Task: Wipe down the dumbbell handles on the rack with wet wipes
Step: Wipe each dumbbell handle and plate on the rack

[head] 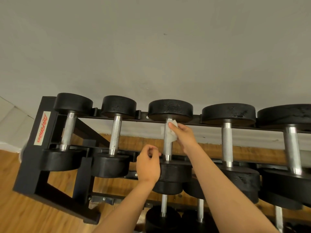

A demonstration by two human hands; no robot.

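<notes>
The fingers (175, 128) of the right hand (185, 137) curl round a crumpled white wet wipe (169, 132) and press it against the upper part of a knurled silver steel handle (167, 148). That handle belongs to the third black round-headed dumbbell (170, 109) from the left on the top tier of a black metal rack (28, 174). The left hand (148, 167) hovers just beside the lower end of the same handle. Its fingers (152, 151) are curled in towards the thumb with nothing visible in them; whether they touch the steel cannot be told.

The rack stands on a brown wood-plank floor (16, 207) close to a plain pale grey wall (151, 47). A white label with red lettering (42, 128) sits on the rack's left end post.

Five dumbbells lie side by side across the top tier, each with a head on the back rail and a head on the front rail; the rightmost is cut off by the frame edge. Three lower silver handles (164, 206) show on the tier beneath, their heads partly hidden by the forearms. There is one wipe and two bare hands.
</notes>
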